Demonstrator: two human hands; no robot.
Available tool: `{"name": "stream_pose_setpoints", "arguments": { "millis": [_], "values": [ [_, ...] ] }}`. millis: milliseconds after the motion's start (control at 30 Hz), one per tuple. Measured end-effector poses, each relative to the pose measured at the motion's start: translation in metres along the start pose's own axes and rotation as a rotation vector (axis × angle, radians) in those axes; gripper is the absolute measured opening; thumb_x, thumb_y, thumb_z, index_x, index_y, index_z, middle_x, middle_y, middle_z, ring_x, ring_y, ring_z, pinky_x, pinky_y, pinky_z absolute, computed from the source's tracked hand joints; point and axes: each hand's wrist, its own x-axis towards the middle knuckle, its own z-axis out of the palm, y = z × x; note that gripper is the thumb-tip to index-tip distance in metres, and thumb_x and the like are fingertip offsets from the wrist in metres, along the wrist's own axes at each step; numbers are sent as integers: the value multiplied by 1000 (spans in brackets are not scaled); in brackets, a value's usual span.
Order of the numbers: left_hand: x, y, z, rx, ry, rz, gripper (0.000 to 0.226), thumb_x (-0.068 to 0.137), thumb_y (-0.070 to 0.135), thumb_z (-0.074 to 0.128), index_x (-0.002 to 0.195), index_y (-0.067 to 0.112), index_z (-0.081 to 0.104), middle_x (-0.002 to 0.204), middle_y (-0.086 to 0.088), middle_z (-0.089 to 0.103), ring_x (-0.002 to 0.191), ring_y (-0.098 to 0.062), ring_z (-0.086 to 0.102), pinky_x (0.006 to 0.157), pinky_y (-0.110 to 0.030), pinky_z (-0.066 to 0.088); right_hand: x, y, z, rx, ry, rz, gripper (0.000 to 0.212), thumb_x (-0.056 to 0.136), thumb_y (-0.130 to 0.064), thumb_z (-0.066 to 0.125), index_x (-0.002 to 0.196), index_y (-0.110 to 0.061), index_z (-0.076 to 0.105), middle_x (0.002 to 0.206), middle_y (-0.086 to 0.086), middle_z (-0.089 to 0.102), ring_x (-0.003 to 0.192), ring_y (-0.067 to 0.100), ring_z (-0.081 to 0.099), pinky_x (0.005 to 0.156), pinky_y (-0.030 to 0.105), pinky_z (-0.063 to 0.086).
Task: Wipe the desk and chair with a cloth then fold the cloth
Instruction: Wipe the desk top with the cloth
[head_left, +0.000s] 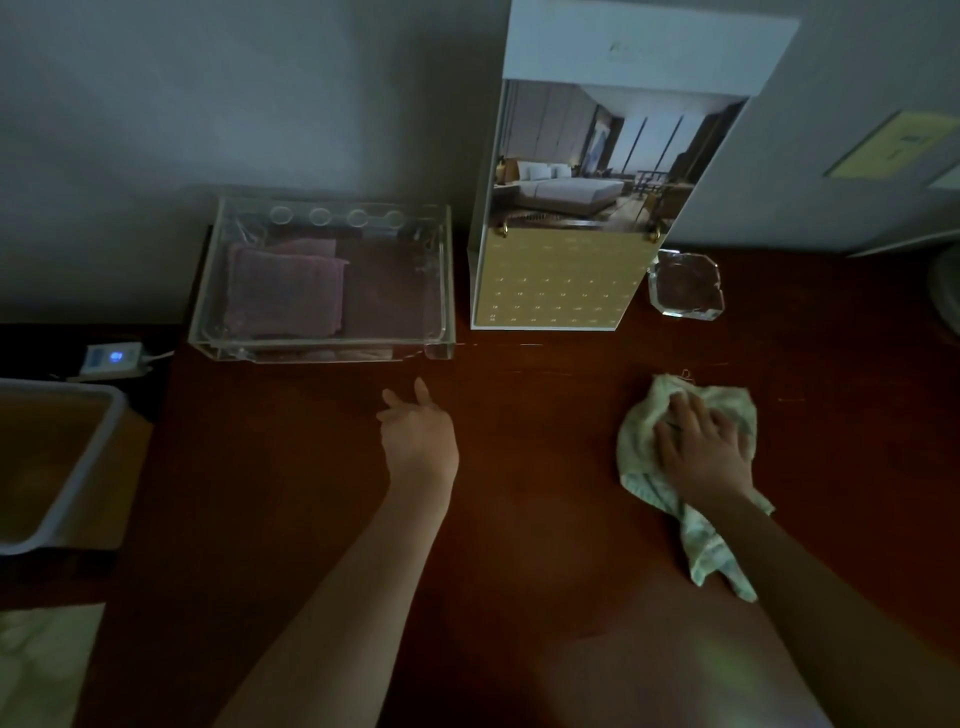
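**Desk wipe in hand, right of centre**

Right hand (701, 447) lies flat on the bunched pale-green cloth (636, 447), fingers (685, 410) spread and pressing it onto the dark tabletop (519, 519). Nothing is pinched. The cloth's tail trails toward lower right of frame.

Left hand (418, 436) at centre holds nothing, its fingers loosely apart. Cannot tell whether it touches the wood.

Farther back: clear tray (322, 353) with a folded purple towel (285, 291) at upper left, calendar (561, 280) upper centre, glass ashtray (685, 286) just right of it.

Judgement: first step, the desk wipe. Next strokes need steady downward pressure and care around the ashtray and calendar. Chair not in view; folding not begun.
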Motion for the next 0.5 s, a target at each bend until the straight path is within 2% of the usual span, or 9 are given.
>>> {"name": "stream_pose_setpoints", "arguments": {
  "millis": [133, 267, 333, 433, 500],
  "values": [
    [-1, 1, -2, 1, 3, 1, 58, 100, 14, 35, 150, 8, 8, 146, -33, 28, 116, -36, 56, 81, -28, 52, -1, -34, 1, 22, 20, -48, 62, 94, -47, 16, 150, -21, 19, 158, 3, 17, 142, 33, 15, 114, 51, 12],
    [1, 4, -2, 4, 10, -6, 57, 100, 15, 35, 150, 5, 8, 145, -34, 28, 119, -38, 54, 81, -28, 54, -2, -99, 1, 13, 24, -297, 88, 73, -55, -2, 147, -20, 32, 155, 2, 27, 140, 34, 21, 111, 49, 15],
    [1, 5, 0, 9, -7, -14, 57, 101, 15, 34, 150, 4, 7, 145, -35, 27, 121, -40, 51, 82, -30, 53, -4, -134, 1, -15, -21, -439, 83, 76, -54, -2, 146, -24, 29, 156, -1, 23, 142, 33, 18, 112, 49, 14],
    [3, 7, 1, 8, -19, -28, 53, 101, 8, 27, 149, 2, 6, 144, -38, 26, 121, -43, 49, 86, -33, 50, -11, -174, 8, -73, -89, -603, 55, 97, -46, 15, 149, -29, 20, 159, -5, 12, 144, 30, 8, 116, 48, 7],
    [3, 7, 0, 3, -11, -23, 52, 102, 7, 24, 149, 1, 5, 143, -39, 26, 120, -43, 50, 87, -33, 50, -13, -179, 15, -95, -85, -661, 52, 100, -45, 15, 150, -32, 13, 159, -8, 6, 145, 28, 3, 117, 49, 4]
  ]
}}
